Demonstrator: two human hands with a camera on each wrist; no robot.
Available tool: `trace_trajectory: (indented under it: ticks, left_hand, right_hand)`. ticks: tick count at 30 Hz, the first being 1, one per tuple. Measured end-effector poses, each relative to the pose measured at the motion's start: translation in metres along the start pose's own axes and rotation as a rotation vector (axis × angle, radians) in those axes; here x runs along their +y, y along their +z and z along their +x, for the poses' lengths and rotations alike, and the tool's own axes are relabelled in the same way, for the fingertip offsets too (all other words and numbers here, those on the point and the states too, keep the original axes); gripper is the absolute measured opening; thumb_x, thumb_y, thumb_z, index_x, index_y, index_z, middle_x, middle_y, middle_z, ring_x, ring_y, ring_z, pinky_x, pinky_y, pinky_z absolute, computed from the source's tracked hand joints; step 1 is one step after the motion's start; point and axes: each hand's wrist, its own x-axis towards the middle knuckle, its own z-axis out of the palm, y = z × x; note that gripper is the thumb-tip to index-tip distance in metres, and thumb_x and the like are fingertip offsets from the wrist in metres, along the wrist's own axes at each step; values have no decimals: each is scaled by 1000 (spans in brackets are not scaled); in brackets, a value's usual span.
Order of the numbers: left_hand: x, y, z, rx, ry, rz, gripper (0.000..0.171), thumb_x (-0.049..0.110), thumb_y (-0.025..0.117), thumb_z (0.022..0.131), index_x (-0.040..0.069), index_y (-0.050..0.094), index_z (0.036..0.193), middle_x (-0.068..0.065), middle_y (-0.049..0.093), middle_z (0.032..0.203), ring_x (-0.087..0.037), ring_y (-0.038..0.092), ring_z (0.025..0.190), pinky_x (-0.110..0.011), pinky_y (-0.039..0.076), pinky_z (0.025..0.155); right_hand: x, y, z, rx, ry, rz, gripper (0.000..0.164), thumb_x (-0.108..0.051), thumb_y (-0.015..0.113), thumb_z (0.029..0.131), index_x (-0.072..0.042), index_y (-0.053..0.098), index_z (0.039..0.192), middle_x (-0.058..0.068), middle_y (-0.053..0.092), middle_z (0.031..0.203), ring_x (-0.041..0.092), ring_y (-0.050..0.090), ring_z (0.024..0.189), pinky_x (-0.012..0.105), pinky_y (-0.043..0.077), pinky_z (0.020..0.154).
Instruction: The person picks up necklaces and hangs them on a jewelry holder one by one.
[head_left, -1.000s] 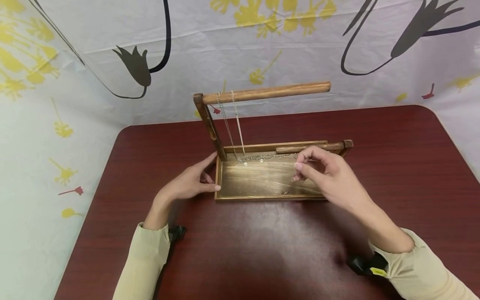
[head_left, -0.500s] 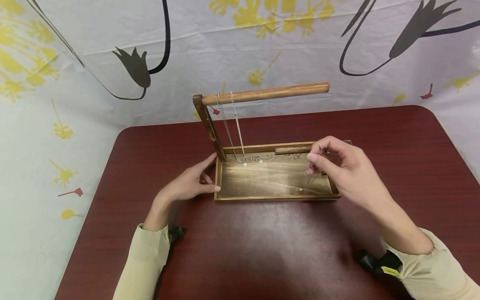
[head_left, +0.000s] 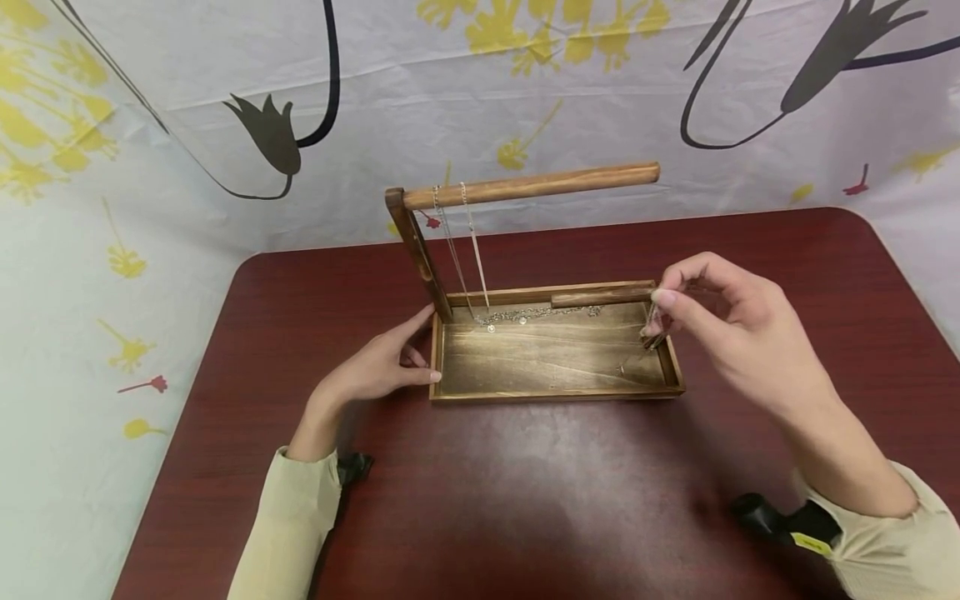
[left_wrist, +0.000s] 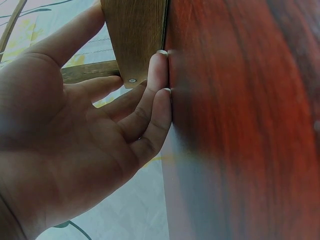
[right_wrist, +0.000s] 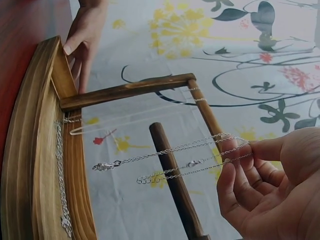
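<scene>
My right hand [head_left: 757, 342] pinches a fine silver chain necklace [right_wrist: 194, 163] between thumb and fingertips, above the right end of a wooden jewelry stand's tray [head_left: 540, 358]. Several strands with a clasp dangle from the fingertips; in the right wrist view they overlap the stand's shorter bar [right_wrist: 172, 180]. At the tray's left end, my left hand [head_left: 378, 362] rests against the wall, thumb at the front corner and index finger toward the back. Two necklaces [head_left: 480, 258] hang from the left part of the tall bar [head_left: 532, 182]. More chain [head_left: 536, 315] lies along the tray's back.
The stand sits on a dark red table [head_left: 480, 483]. A tall post [head_left: 417, 250] rises at its back left. Behind the table hangs a pale cloth [head_left: 420, 108] printed with flowers.
My right hand has moved right and slightly up with the necklace, from over the tray's middle right to its right end. The left hand and the stand stay put.
</scene>
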Motion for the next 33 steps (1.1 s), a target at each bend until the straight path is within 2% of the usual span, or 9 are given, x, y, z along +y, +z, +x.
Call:
trace_trajectory:
  ticks: [8,19,24,27,31,33]
  left_hand:
    - [0,0,0,0,-4,-4,98,29,78,89,26,11,161,-8,60,121,-15,64,92,-36,51,81]
    - [0,0,0,-2,-13,-5,98,28,77,89,26,11,161,-8,56,128,-16,64,92,-36,51,80]
    - [1,0,0,0,-14,-5,98,27,77,89,26,11,161,-8,58,125,-17,64,92,-36,51,81]
    - [1,0,0,2,-11,-1,99,26,78,89,26,11,161,-8,59,122,-16,64,92,-35,51,81]
    - [0,0,0,2,-10,1,99,27,78,89,26,10,161,-8,59,121,-16,64,92,-35,51,81]
    - [0,0,0,2,-9,0,98,27,77,89,27,10,161,-8,58,124,-16,64,92,-35,51,81]
  right_hand:
    - [1,-9,0,40,17,-81,4,2,62,96,5,59,97,3,68,78,10,68,69,17,50,66]
    - [2,-21,1,69,-1,33,3,8,60,94,6,60,96,6,67,77,12,67,68,18,51,67]
    - [3,-27,1,97,-43,184,7,14,58,92,8,61,94,9,65,79,14,67,68,19,51,67]
    - [3,-30,0,126,-53,180,4,13,59,92,10,61,94,9,65,80,14,66,69,18,51,68]
    - [1,-34,-2,178,-38,75,3,10,62,92,10,62,95,6,65,82,12,64,69,17,49,68]
    - [0,-35,-3,192,-35,68,4,10,63,91,10,62,95,5,65,82,12,64,69,16,48,68]
